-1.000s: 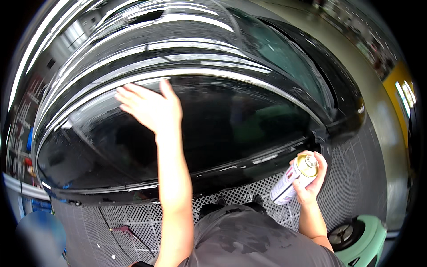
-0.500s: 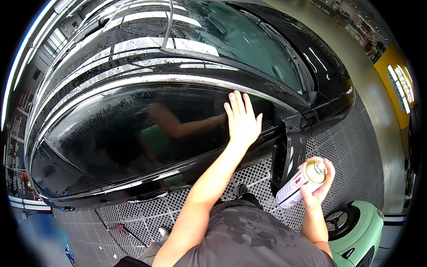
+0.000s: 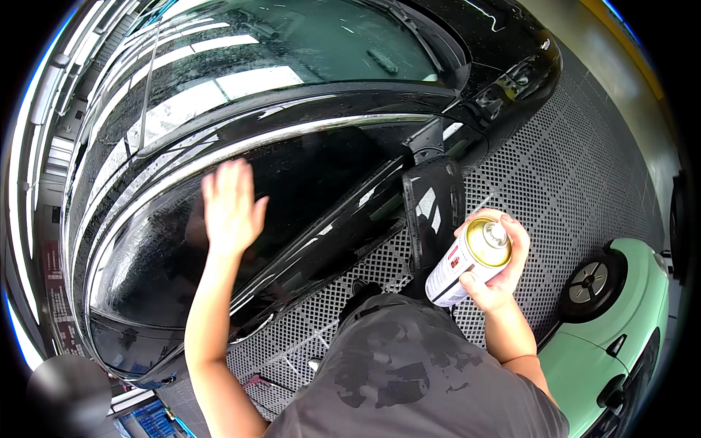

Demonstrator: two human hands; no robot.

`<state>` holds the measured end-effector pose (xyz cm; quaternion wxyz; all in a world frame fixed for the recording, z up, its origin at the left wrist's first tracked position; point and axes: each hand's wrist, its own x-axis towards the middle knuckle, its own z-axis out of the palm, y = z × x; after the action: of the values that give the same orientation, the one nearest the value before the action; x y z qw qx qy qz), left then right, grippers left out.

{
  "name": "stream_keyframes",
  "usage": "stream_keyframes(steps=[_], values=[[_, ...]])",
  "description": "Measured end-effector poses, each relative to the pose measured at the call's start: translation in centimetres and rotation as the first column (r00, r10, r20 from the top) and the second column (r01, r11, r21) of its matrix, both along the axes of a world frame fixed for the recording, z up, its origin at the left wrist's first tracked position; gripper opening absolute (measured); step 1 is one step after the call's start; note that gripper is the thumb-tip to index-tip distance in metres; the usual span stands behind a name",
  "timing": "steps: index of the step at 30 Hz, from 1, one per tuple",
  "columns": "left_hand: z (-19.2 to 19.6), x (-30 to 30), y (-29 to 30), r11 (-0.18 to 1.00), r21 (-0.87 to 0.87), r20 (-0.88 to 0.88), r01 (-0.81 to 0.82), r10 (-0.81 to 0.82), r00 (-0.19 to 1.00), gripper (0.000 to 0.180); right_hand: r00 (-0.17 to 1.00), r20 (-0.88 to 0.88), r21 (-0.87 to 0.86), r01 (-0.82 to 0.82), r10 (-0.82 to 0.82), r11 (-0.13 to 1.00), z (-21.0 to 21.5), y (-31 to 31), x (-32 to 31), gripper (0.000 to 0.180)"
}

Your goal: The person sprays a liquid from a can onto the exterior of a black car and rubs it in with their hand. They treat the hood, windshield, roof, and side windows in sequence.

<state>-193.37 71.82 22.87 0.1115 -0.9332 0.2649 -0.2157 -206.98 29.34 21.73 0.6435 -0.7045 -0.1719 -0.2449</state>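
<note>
My left hand [image 3: 234, 212] lies flat on the dark side window [image 3: 314, 168] of a black car, fingers stretched out and slightly blurred. A wet, hazy film covers the rear part of that glass, to the left of the hand. In my right hand [image 3: 496, 281] is a white spray can [image 3: 456, 270] with a gold rim and a pale nozzle on top. Held tilted, the can is beside the black side mirror [image 3: 431, 204], and my fingers wrap round it.
Water drops dot the car roof [image 3: 124, 124]. Black perforated floor tiles [image 3: 540, 182] lie beside the car. A light green car [image 3: 621, 350] stands at the lower right. A dark red object [image 3: 255, 379] rests on the floor at lower left, near a blue rack [image 3: 150, 422].
My left hand has slid from the front of the window back along the glass, to the left. My view has turned and shifted; the right hand still holds the can.
</note>
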Motion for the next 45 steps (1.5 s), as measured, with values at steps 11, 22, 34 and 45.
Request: stream_keyframes(steps=[11,22,34,45], values=[[-14.5,5.6,-13.4,0.82,-0.519,-0.181,0.24,-0.38,0.907,0.06,0.976,-0.142,0.142,0.186,-0.166,0.972,0.2,-0.3,-3.3,0.093],[2.8,-12.0,22.5,0.507,-0.768,0.363,-0.392,0.848,0.385,0.09,0.995,-0.045,-0.084,-0.096,0.093,0.992,6.8,7.0,-1.3,0.086],[-5.2,-16.0,1.1,0.261,-0.797,-0.232,-0.544,0.7,0.675,0.09,0.865,0.002,-0.262,-0.484,0.502,0.835,11.3,13.5,1.0,0.095],[-16.8,-26.2,-13.0,0.052,-0.933,-0.285,-0.357,0.5,0.818,0.076,0.713,-0.07,-0.265,-0.688,0.698,0.676,9.9,10.2,1.2,0.098]])
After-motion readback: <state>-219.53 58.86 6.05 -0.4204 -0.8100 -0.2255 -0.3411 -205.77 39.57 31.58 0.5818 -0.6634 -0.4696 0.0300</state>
